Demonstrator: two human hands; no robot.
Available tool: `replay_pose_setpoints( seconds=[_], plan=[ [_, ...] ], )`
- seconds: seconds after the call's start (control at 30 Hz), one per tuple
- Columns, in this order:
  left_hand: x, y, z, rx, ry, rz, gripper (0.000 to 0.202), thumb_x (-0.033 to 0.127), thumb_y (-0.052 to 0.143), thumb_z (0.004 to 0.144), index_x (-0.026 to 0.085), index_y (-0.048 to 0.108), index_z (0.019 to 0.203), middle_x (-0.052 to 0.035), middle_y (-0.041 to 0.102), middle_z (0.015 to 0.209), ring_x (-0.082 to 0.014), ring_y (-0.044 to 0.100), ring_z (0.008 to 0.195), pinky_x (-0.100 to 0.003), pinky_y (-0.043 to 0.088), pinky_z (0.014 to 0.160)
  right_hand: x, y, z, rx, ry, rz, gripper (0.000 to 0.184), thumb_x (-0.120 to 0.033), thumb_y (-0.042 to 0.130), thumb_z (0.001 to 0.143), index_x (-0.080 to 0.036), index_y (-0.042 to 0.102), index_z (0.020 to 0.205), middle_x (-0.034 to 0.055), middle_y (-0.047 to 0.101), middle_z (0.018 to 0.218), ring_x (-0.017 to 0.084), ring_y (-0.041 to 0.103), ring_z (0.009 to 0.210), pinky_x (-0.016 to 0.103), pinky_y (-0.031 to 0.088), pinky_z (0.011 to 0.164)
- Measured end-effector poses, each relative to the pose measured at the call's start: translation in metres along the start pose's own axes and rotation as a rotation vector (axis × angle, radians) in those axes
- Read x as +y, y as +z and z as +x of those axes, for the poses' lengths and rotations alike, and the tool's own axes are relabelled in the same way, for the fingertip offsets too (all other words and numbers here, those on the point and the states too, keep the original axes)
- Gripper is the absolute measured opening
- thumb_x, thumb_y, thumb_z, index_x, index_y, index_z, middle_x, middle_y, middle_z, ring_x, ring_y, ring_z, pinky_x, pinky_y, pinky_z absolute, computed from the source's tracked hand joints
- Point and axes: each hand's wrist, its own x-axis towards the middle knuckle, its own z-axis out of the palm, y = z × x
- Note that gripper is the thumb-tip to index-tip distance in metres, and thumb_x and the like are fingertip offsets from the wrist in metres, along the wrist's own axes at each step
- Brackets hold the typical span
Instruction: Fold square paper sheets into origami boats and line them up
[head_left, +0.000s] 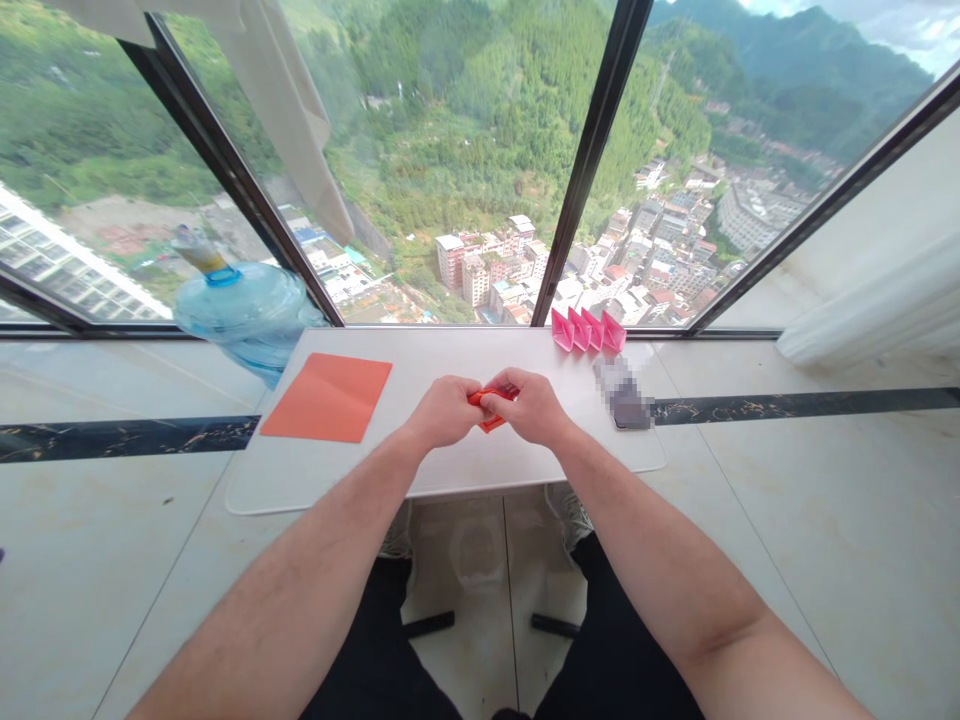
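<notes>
Both my hands meet over the middle of a small white table (315,480). My left hand (444,410) and my right hand (531,405) are closed in a pinch on a small folded red paper piece (491,396), held just above the tabletop. A flat stack of orange-red paper sheets (328,397) lies on the table to the left of my hands. Several folded pink paper shapes (589,330) stand in a row at the table's far edge, right of centre.
A dark phone-like object (626,395), blurred, lies on the table at the right. A large blue water bottle (244,310) rests on its side by the table's far left corner. Tall windows rise directly behind. Pale floor tiles surround the table.
</notes>
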Motion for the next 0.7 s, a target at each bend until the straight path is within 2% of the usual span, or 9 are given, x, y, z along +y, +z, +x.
replay_pose_setpoints(
  seconds=[0.1,0.23,0.4,0.53,0.7],
  plan=[
    [0.0018,0.0002,-0.0012,0.087,-0.031,-0.038,0.029,0.040,0.072,0.065,0.016,0.058,0.054,0.0055,0.042,0.052,-0.0094,0.037,0.055,-0.024,0.028,0.050,0.0007,-0.0013,0.0016,0.052,-0.001,0.012,0.015,-0.032,0.071,0.074,-0.018,0.067,0.073,-0.0002,0.069,0.069,0.014,0.061,0.066,0.026,0.049,0.063],
    [0.0042,0.0003,-0.0027,0.172,-0.010,-0.216,0.029,0.043,0.074,0.066,0.015,0.068,0.067,0.0048,0.048,0.055,-0.0096,0.040,0.057,-0.024,0.030,0.054,0.0030,-0.0049,0.0027,0.133,0.007,0.084,0.017,-0.034,0.071,0.075,-0.018,0.067,0.075,0.0000,0.069,0.071,0.014,0.062,0.067,0.026,0.051,0.063],
    [0.0051,0.0036,-0.0029,0.142,0.016,-0.259,0.030,0.042,0.075,0.066,0.014,0.067,0.063,0.0043,0.047,0.053,-0.0091,0.038,0.055,-0.024,0.027,0.052,0.0018,-0.0043,0.0009,0.044,0.059,0.213,0.020,-0.036,0.073,0.074,-0.018,0.072,0.083,0.0022,0.072,0.077,0.017,0.067,0.070,0.029,0.055,0.063],
    [0.0034,0.0050,-0.0018,0.121,0.017,-0.255,0.029,0.041,0.075,0.066,0.014,0.066,0.061,0.0044,0.046,0.052,-0.0084,0.037,0.054,-0.023,0.026,0.051,-0.0008,-0.0018,-0.0004,0.109,0.061,0.196,0.017,-0.034,0.076,0.071,-0.017,0.072,0.074,0.0019,0.071,0.070,0.016,0.065,0.066,0.027,0.053,0.059],
    [0.0026,0.0036,-0.0012,0.100,0.000,-0.258,0.029,0.040,0.075,0.065,0.014,0.064,0.060,0.0055,0.045,0.051,-0.0071,0.032,0.051,-0.023,0.024,0.049,-0.0020,-0.0022,-0.0008,0.121,0.061,0.247,0.019,-0.035,0.077,0.070,-0.017,0.071,0.069,0.0024,0.070,0.067,0.016,0.063,0.064,0.027,0.052,0.057]
  ],
)
